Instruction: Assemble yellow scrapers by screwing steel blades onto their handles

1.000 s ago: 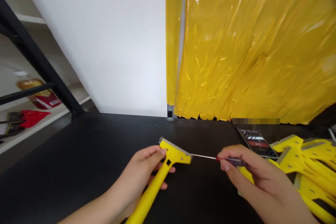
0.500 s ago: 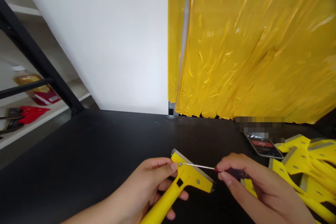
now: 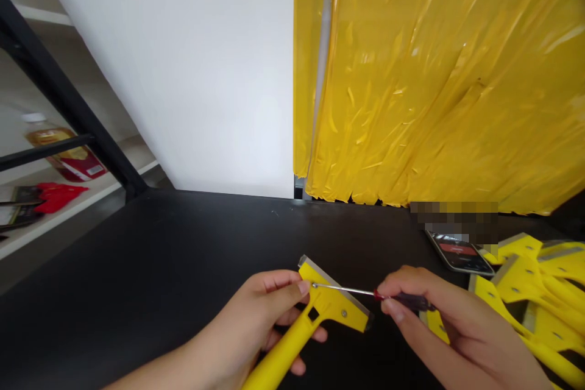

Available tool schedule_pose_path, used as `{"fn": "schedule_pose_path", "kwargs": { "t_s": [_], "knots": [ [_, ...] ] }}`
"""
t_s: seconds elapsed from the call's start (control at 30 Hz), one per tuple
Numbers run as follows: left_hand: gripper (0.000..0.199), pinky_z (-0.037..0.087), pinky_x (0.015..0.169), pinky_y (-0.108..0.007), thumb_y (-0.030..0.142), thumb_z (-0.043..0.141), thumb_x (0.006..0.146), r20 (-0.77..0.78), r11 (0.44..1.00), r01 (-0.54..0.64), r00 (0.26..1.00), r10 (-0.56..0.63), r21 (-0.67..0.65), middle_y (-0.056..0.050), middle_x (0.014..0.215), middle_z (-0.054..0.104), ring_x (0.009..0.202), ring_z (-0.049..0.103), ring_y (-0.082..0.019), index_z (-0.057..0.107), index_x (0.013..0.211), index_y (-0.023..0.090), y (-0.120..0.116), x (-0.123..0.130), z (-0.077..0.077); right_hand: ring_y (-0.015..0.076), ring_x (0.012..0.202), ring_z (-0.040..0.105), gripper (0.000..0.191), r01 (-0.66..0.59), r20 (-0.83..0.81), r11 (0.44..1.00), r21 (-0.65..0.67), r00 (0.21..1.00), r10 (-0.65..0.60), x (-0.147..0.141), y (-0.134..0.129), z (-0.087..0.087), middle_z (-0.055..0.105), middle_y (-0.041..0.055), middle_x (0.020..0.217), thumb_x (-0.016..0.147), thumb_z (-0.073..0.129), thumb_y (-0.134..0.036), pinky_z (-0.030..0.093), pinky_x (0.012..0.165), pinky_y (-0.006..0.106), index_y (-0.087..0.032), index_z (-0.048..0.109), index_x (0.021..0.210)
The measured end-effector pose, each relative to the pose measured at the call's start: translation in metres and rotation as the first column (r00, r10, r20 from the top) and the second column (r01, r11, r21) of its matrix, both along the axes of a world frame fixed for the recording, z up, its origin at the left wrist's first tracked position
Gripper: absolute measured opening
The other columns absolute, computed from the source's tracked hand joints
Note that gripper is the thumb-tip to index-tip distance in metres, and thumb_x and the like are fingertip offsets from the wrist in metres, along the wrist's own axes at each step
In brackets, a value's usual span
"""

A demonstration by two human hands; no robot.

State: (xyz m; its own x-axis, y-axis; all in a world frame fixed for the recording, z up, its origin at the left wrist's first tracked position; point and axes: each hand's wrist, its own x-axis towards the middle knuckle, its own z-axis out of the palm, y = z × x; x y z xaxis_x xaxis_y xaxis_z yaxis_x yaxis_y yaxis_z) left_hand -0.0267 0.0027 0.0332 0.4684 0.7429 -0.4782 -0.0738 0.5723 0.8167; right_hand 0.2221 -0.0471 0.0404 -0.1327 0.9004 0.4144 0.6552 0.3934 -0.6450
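From my screen I can see the yellow scraper (image 3: 333, 298) held in the left hand (image 3: 260, 317), just above the black table (image 3: 183, 244). Its wide head points up and to the right, and its long handle goes down to the bottom of the view. A thin metal blade (image 3: 333, 277) runs along the top edge of the head.

The left fingers (image 3: 281, 283) curl around the scraper where the head meets the handle, and the thumb presses on the front of the head. They are shut tight, not spread.

The right hand (image 3: 439, 323) is just to the right of the scraper. Its fingers (image 3: 402, 286) are pressed close together and pinch a small screwdriver (image 3: 411, 301) with a dark handle and a red ring. The thin metal shaft (image 3: 342, 289) reaches left across the scraper's head, and its tip touches the head right beside the left thumb.

To the right of the right hand lies a pile of more yellow scrapers (image 3: 521, 280). A phone (image 3: 459, 253) lies past the scraper, near that pile. Far past the scraper hangs a shiny yellow plastic sheet (image 3: 434, 73), beside a white wall (image 3: 183, 73).
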Motion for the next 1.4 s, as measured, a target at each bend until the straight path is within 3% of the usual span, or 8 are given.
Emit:
{"fn": "schedule_pose_path", "kwargs": {
  "t_s": [0.57, 0.77, 1.4],
  "knots": [
    [0.024, 0.059, 0.050, -0.020, 0.034, 0.061, 0.100, -0.014, 0.998, 0.041, 0.999, -0.041, 0.037, -0.014, 0.102, 0.077, 0.084, 0.074, -0.021, 0.072, 0.102, 0.013, -0.0009, 0.0012, -0.0004, 0.0144, 0.073, 0.074, 0.012, 0.018, 0.035, 0.999, 0.046, 0.999, -0.019, 0.0014, 0.0000, -0.0029, 0.076, -0.0032, 0.087, 0.099, 0.057, -0.027, 0.058, 0.062, 0.019, -0.033, 0.068, 0.100],
    [0.026, 0.060, 0.050, -0.021, 0.035, 0.061, 0.100, 0.009, 0.998, 0.045, 0.999, -0.046, 0.032, -0.016, 0.101, 0.077, 0.083, 0.073, -0.022, 0.072, 0.103, 0.011, -0.0003, 0.0000, -0.0032, 0.0103, 0.070, 0.072, 0.011, 0.005, 0.050, 0.997, 0.071, 0.999, -0.008, 0.0001, 0.0015, -0.0014, 0.073, -0.0073, 0.084, 0.099, 0.057, -0.025, 0.056, 0.062, 0.015, -0.032, 0.065, 0.100],
    [0.025, 0.059, 0.047, -0.019, 0.035, 0.062, 0.099, 0.002, 0.998, 0.054, 0.999, -0.054, 0.024, -0.013, 0.099, 0.076, 0.079, 0.074, -0.021, 0.070, 0.103, 0.011, 0.0011, -0.0005, -0.0032, 0.0102, 0.066, 0.068, 0.014, -0.050, 0.096, 0.998, 0.034, 0.994, 0.047, 0.0000, 0.0014, 0.0003, 0.068, -0.0067, 0.079, 0.101, 0.053, -0.022, 0.055, 0.058, 0.017, -0.031, 0.064, 0.098]
  ]
}}
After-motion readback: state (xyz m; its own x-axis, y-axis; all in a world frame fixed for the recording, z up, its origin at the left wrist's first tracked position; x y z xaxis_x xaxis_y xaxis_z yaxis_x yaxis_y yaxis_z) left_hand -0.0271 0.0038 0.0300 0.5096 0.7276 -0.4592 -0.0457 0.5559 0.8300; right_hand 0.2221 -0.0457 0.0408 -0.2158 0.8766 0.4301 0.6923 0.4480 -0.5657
